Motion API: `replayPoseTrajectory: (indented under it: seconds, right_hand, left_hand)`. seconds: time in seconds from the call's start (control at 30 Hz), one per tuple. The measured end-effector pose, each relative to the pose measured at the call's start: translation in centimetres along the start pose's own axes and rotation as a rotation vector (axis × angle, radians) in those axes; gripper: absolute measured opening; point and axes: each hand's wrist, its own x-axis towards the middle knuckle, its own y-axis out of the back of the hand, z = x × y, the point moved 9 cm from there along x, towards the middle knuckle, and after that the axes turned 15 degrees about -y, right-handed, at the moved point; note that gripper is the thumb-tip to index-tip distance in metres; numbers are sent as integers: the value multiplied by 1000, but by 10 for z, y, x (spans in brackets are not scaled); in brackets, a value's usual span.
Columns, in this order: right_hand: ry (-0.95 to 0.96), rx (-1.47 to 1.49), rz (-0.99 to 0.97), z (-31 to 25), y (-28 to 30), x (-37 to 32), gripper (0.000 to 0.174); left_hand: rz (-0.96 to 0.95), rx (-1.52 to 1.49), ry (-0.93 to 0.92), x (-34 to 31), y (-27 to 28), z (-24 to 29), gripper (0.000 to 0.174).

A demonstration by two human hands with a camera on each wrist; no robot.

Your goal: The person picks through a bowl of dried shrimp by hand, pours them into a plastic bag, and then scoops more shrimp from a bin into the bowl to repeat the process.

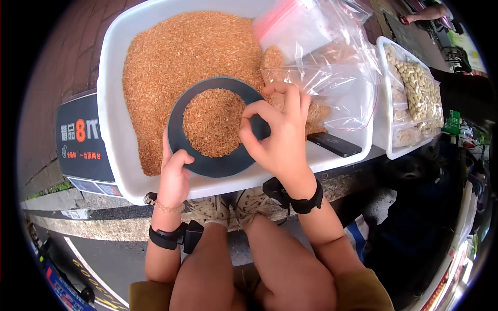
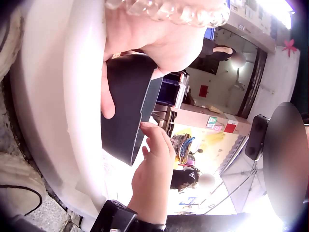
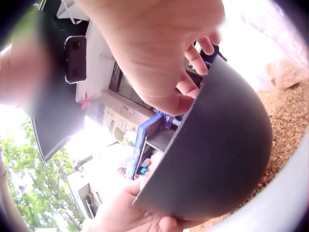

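Observation:
My left hand (image 1: 175, 179) grips a dark grey round bowl (image 1: 212, 168) at its near left, thumb over the rim and fingers beneath. A heap of small reddish-brown grains (image 1: 213, 122) fills the middle of the bowl. My right hand (image 1: 282, 132) is over the bowl's right side, index finger and thumb bent into a ring with tips together at the heap's edge. Nothing shows between those tips; the other fingers extend past the rim. In the right wrist view the bowl (image 3: 217, 145) is tilted, and its outer side hides part of the fingers.
Under the bowl stands a white tub (image 1: 116, 155) of the same grains. Clear plastic bags (image 1: 332, 78) and a black phone-like object (image 1: 333, 144) lie at its right. Beyond is a white tray (image 1: 384, 119) of bagged nuts (image 1: 420, 93). A printed dark box (image 1: 78, 129) is at left.

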Motion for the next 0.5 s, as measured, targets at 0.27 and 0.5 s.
replayPoseTrajectory:
  seconds: [0.27,0.5]
  right_hand:
    - [-502,-213,-105,119,87,13,6]
    - [-858,-639,-99,178,118,-12,8]
  left_hand:
    - [11,-61,35,0,-4,-2,68]
    - [17,-21,60,0,-4,-4,68]
